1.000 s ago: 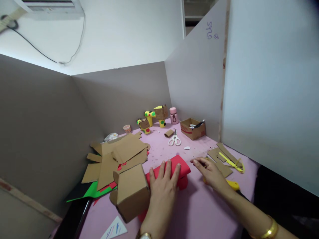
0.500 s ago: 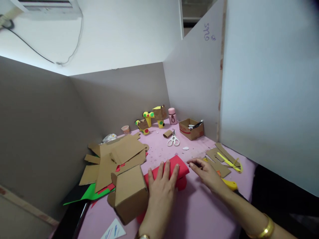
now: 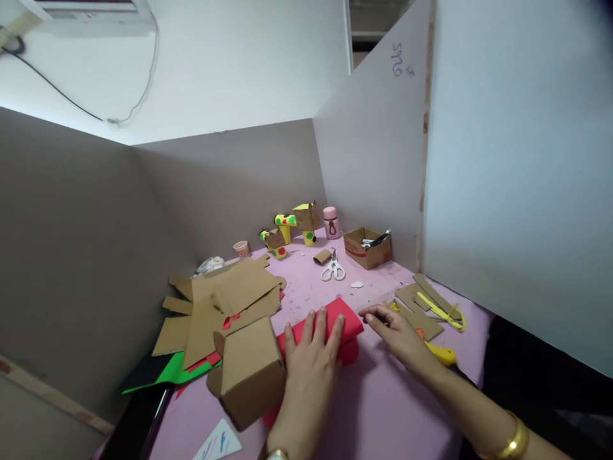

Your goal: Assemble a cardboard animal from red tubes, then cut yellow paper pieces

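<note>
The left hand (image 3: 310, 361) lies palm-down on the red piece (image 3: 351, 319), fingers spread; the right hand (image 3: 395, 331) curls beside it, thumb and forefinger apparently close, from where I stand.

From where I stand, the left hand (image 3: 313, 358) covers part of the red-wrapped tube (image 3: 347, 317), and the cardboard box (image 3: 253, 370) hides most of the red piece (image 3: 271, 416) beneath it. I can't tell whether the right hand (image 3: 395, 329) pinches anything tiny between its fingers. The right forearm (image 3: 453, 390) partly blocks the yellow tool (image 3: 442, 354), so its full shape is unclear. The wristwatch (image 3: 277, 455) and triangular card (image 3: 218, 442) are cut off at the bottom of the view, the air conditioner (image 3: 90, 8) at the top. Cardboard sheets (image 3: 249, 281) partly bury the red scraps (image 3: 230, 321). The open carton's (image 3: 357, 249) contents and the specks on the desk (image 3: 390, 409) are too small to identify.
</note>
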The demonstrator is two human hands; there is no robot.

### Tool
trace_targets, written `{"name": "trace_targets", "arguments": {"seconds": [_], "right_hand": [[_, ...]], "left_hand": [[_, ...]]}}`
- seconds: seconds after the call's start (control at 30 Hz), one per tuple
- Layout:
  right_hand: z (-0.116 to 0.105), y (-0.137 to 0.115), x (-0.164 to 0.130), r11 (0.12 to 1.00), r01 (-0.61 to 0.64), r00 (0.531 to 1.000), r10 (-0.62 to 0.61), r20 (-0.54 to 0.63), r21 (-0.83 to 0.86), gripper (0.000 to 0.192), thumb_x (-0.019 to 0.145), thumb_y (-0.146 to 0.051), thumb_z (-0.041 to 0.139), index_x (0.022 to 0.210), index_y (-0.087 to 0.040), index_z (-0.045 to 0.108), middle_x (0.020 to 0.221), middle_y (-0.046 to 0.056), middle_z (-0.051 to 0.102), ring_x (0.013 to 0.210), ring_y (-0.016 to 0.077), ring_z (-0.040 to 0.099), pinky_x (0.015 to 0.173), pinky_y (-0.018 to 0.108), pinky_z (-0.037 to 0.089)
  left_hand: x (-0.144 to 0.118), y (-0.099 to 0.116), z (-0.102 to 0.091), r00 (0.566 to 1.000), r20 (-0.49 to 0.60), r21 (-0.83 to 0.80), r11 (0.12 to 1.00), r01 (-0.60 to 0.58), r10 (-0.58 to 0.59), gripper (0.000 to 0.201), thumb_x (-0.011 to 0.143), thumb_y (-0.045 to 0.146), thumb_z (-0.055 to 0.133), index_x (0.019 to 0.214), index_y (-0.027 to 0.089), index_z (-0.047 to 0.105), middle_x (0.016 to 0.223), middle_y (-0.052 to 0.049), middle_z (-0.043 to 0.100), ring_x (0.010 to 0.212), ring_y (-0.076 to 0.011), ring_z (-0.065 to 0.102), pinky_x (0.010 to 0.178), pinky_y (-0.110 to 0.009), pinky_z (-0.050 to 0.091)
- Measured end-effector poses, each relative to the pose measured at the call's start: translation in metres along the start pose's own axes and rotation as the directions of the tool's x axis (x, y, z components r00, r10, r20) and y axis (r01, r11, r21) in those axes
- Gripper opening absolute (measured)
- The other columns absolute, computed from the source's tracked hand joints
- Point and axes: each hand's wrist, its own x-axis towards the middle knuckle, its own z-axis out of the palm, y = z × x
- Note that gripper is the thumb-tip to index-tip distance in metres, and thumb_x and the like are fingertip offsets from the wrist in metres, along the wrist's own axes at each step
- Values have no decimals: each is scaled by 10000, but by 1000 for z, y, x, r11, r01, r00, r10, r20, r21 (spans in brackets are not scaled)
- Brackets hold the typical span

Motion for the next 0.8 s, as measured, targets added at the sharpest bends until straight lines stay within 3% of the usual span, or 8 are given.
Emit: {"name": "trace_targets", "arguments": {"seconds": [0.8], "right_hand": [[2,1,0,999,33,998,-35,44,34,260,826,-403,515,839,-188,661,851,57,699,843,243,607,754,352,451]], "left_hand": [[0,0,0,1000,4,-9,1000,-6,6,488,874,209,407,1356,281,417,1432,-127,425,1287,-340,406,985,-656,292]]}}
